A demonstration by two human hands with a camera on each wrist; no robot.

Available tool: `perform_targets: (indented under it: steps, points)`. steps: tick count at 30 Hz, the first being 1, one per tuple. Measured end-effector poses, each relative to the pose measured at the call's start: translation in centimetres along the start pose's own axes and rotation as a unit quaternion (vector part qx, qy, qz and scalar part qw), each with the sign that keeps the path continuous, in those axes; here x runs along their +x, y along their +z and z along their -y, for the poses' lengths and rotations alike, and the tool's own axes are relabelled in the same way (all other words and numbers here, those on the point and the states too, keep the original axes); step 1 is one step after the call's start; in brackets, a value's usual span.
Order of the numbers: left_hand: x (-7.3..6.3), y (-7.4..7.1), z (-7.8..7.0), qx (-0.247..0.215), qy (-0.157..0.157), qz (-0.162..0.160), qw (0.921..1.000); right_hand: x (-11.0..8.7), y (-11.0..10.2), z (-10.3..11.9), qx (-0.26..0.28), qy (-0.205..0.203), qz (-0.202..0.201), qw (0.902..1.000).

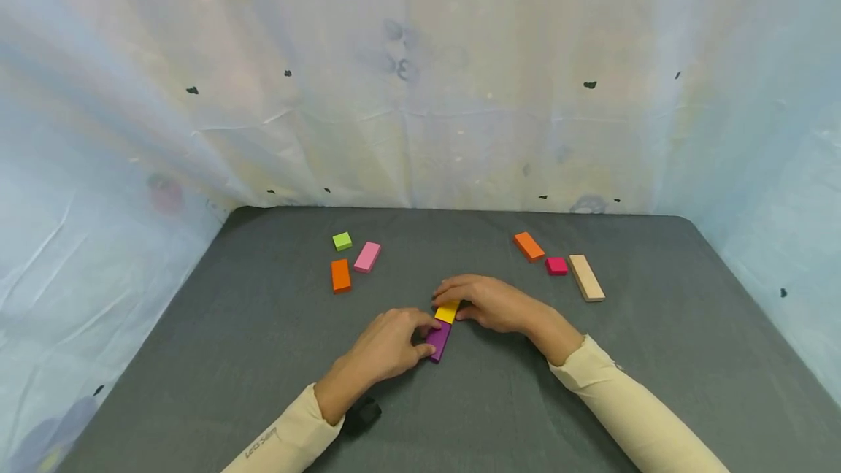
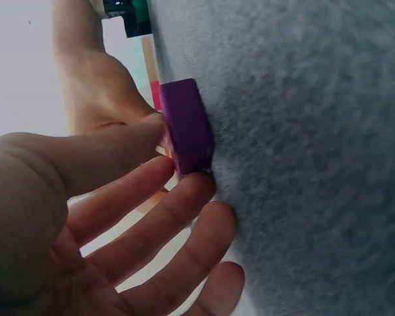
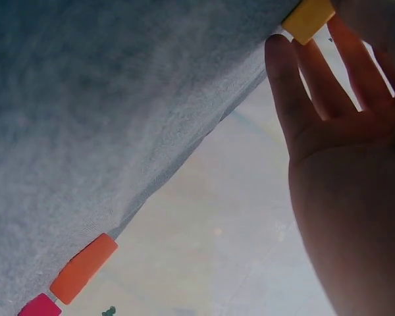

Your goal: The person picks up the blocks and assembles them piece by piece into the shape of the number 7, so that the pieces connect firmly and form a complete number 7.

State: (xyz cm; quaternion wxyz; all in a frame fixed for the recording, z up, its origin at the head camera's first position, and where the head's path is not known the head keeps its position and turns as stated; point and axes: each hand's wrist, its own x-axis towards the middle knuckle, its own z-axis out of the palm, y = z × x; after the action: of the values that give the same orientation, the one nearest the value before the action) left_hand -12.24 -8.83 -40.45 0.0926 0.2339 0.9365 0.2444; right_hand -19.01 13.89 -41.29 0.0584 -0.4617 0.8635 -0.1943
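A purple block [image 1: 439,342] lies on the grey table at its near middle, its far end against a yellow block [image 1: 447,311]. My left hand [image 1: 389,344] pinches the purple block between thumb and fingers; the left wrist view shows this purple block [image 2: 187,125] from its end, flat on the cloth. From the far right, my right hand [image 1: 496,304] grips the yellow block with its thumb on the near side and fingers over the far side. Those fingers partly cover the yellow block [image 3: 308,20], seen at the top of the right wrist view.
Back left lie a lime green block [image 1: 342,241], a pink block [image 1: 367,258] and an orange block [image 1: 341,276]. Back right are another orange block [image 1: 528,247], a red block [image 1: 556,266] and a long natural wood block [image 1: 586,278]. A pale curtain [image 1: 420,130] hangs behind the table.
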Motion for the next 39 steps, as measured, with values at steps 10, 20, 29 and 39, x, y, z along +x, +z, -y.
perform_targets:
  steps: [10,20,29,39]
  points:
    - [1.0,-0.5,0.0,0.040,0.013,0.003,0.9991,-0.4,-0.3,-0.4,0.001,0.022,-0.007,0.9997]
    - [1.4,0.1,-0.9,0.090,0.058,0.026,0.9939,-2.3,-2.3,-3.3,-0.062,0.073,-0.082,0.9920]
    - [1.2,0.9,-0.9,0.089,0.064,0.025,0.9937,-4.5,-3.9,-8.3,-0.107,0.220,-0.125,0.9614]
    - [1.4,0.8,-0.6,0.092,0.056,0.017,0.9940,-6.0,-4.4,-10.5,-0.082,0.327,-0.110,0.9348]
